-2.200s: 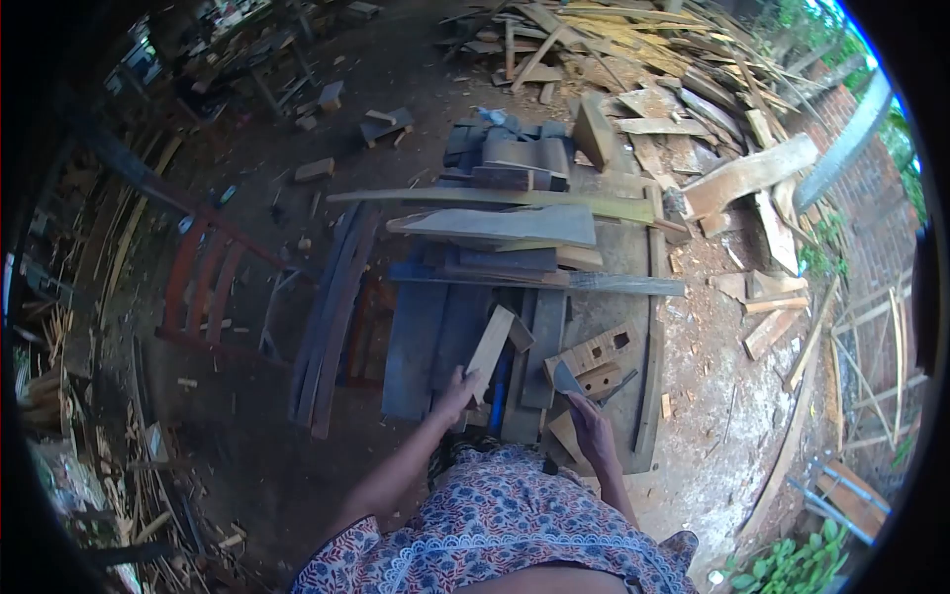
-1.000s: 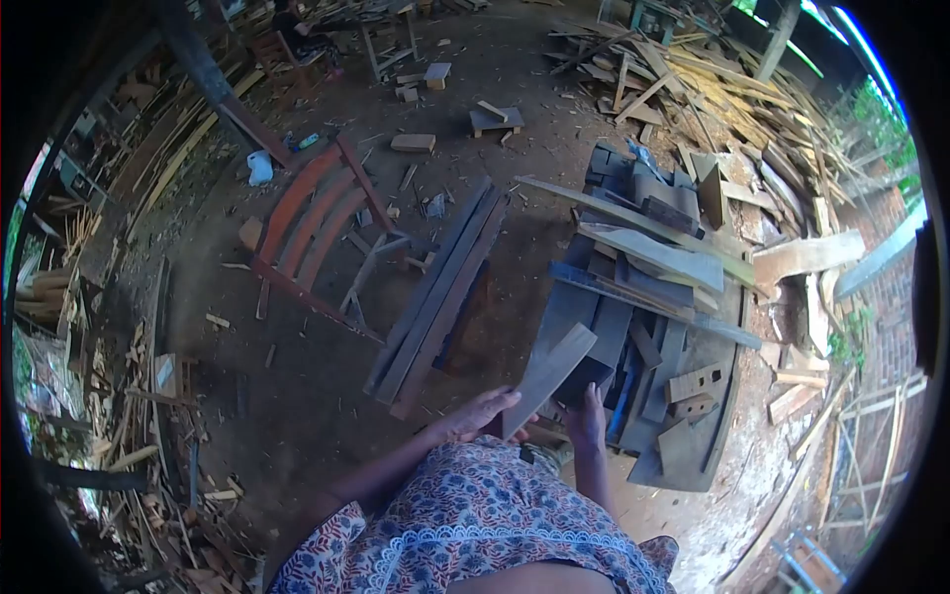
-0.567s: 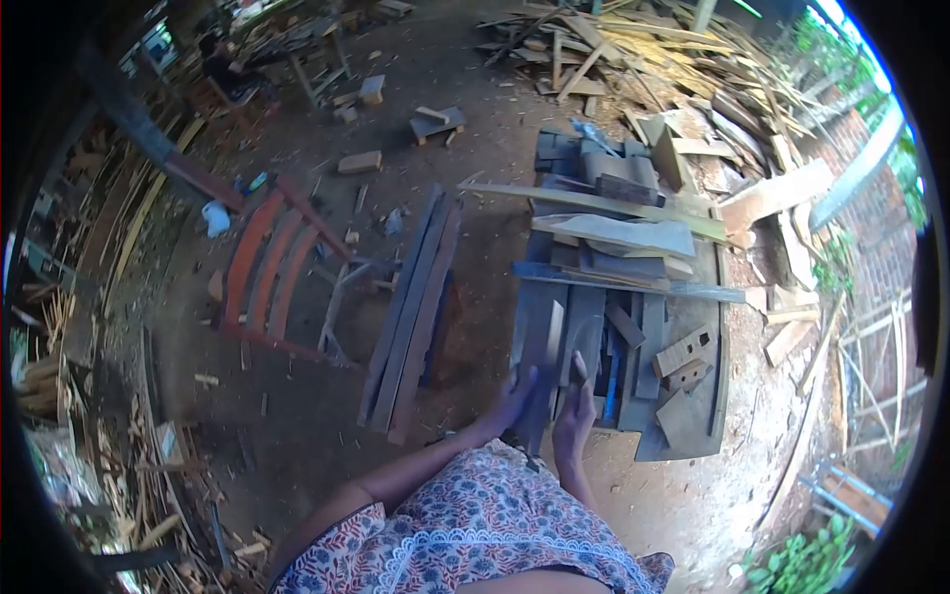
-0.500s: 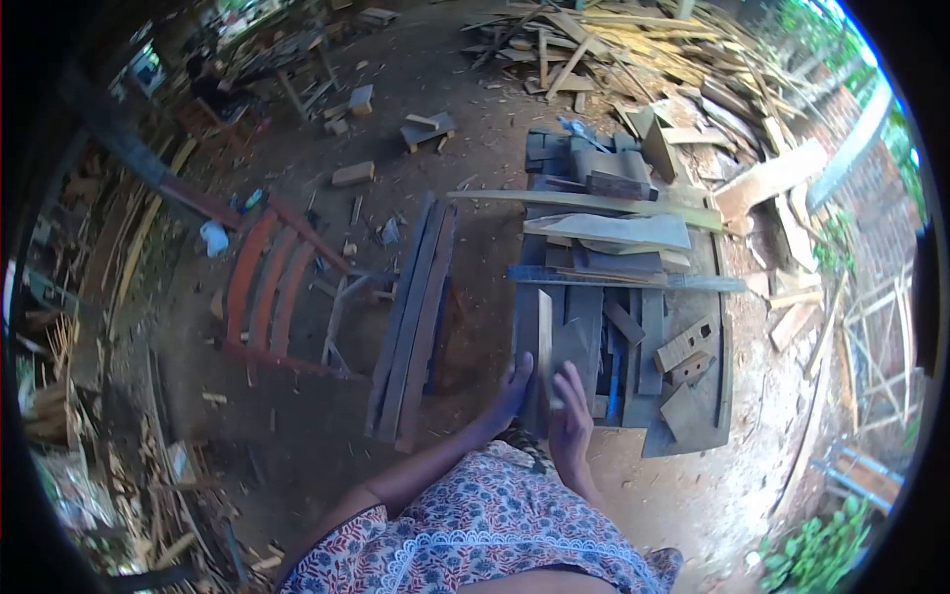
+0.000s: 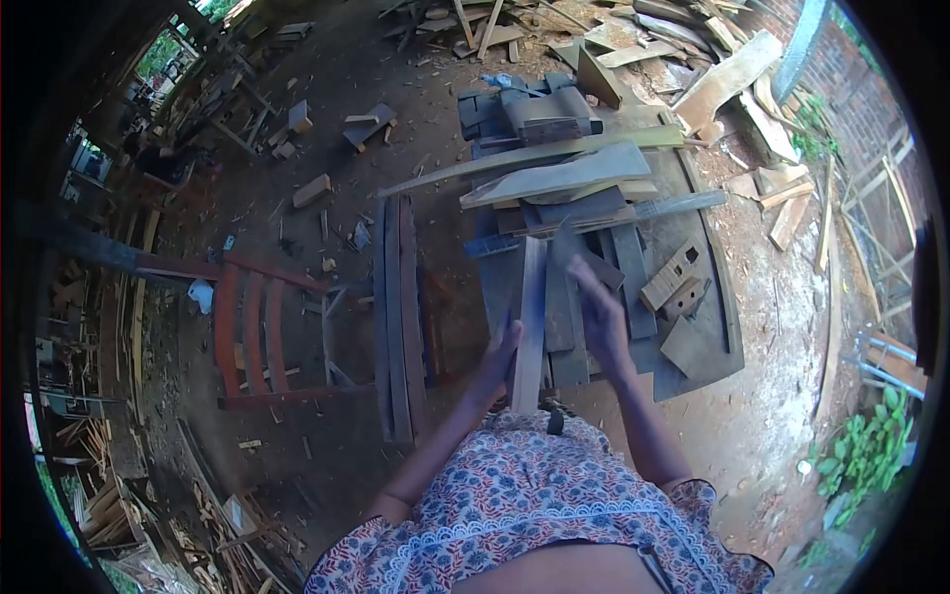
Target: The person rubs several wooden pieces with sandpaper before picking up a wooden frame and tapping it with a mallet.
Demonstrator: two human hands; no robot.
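Observation:
My left hand (image 5: pixel 503 354) is closed round the lower part of a long, pale strip of wood (image 5: pixel 532 307). The strip points away from my body, its near end against my patterned clothing. My right hand (image 5: pixel 604 315), smeared by motion, is to the right of the strip. A dark, thin sheet (image 5: pixel 563 246) shows at its fingertips, beside the strip's far end. The sheet is too blurred to name its kind, and the grip on it is partly hidden.
Ahead stands a workbench (image 5: pixel 708 342) bearing planks (image 5: pixel 564 176) and a block with holes (image 5: pixel 673 277). Dark boards (image 5: pixel 396 317) lie to the left, beside a reddish chair frame (image 5: pixel 252 327). Scrap wood (image 5: pixel 643 40) is piled at the back right. A person (image 5: pixel 163 163) sits far left.
My right hand has moved forward along the strip, carrying the dark sheet toward the far end. My left hand still grips the strip. The whole view has shifted and turned.

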